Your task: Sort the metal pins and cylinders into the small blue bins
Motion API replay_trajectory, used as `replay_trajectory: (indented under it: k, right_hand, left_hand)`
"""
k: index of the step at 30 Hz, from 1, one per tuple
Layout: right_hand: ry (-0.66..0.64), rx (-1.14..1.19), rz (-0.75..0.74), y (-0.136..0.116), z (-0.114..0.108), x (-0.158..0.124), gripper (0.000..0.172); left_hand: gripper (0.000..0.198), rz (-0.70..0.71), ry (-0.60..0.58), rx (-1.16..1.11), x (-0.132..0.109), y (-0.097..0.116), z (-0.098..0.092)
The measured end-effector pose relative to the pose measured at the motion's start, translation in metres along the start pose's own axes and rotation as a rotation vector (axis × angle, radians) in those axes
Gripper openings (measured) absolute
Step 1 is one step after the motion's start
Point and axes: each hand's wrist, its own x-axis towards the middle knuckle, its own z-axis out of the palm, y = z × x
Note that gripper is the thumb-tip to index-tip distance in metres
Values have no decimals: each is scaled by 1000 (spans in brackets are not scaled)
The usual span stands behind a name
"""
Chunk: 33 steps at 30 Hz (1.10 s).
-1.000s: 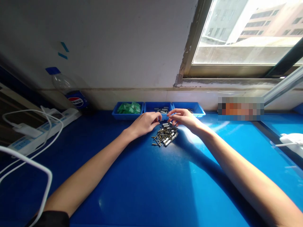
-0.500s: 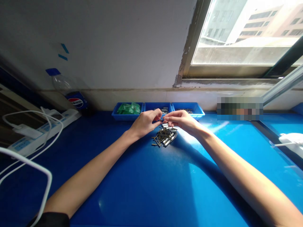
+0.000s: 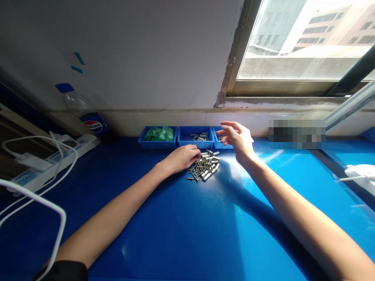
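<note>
A pile of small brass-coloured screws (image 3: 202,167) and silvery metal cylinders (image 3: 211,172) lies on the blue table. At the pile's left edge is my left hand (image 3: 182,159), its fingers curled together and pointing down; whatever is between the fingertips is hidden. My right hand (image 3: 238,143) is raised over the right blue bin (image 3: 222,147), with its fingers apart and nothing visible in them. Thin metal pieces show in that bin, partly covered by the hand. The middle blue bin (image 3: 191,144) has several silvery cylinders in it.
Green plastic packets (image 3: 159,134) fill the left blue bin (image 3: 158,145). A cola bottle (image 3: 93,121) and a power strip (image 3: 54,160) with white cables stand at the left. A blurred-out object (image 3: 297,134) is by the wall, and a white device (image 3: 361,176) sits far right.
My hands have come apart from their meeting point above the pile. The right hand has gone right and up over the right bin and opened; the left has dropped to the pile's edge.
</note>
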Motion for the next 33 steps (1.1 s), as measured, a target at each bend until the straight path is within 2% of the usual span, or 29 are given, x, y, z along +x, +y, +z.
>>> replay_trajectory:
  k: [4,7,11,15,19,23,28,30,33]
  right_hand:
    - [-66,-5,6,0,4,-3,32]
    - [-109,1,13,0,4,-4,27]
    - [-266,-63,38,7,4,-3,24]
    - [-462,-136,50,19,4,-3,31]
    - [-550,-59,68,23,4,-5,31]
    - [-539,56,79,25,3,-7,29]
    - [-501,91,74,31,3,-8,29]
    - [-431,87,90,35,2,-9,31]
    - [-225,95,55,41,-3,-12,32]
  left_hand:
    - [13,-11,-5,34,0,-1,-1]
    - [10,-26,35,-36,0,-2,-3]
    - [6,-36,112,-177,0,-2,-5]
    - [5,6,236,-265,1,-1,-3]
    - [5,2,389,-320,1,0,-3]
    - [5,0,466,-378,2,4,-6]
    - [7,-40,486,-399,5,9,-5]
    - [13,-90,472,-385,5,9,-2]
    - [16,-145,406,-384,0,9,4]
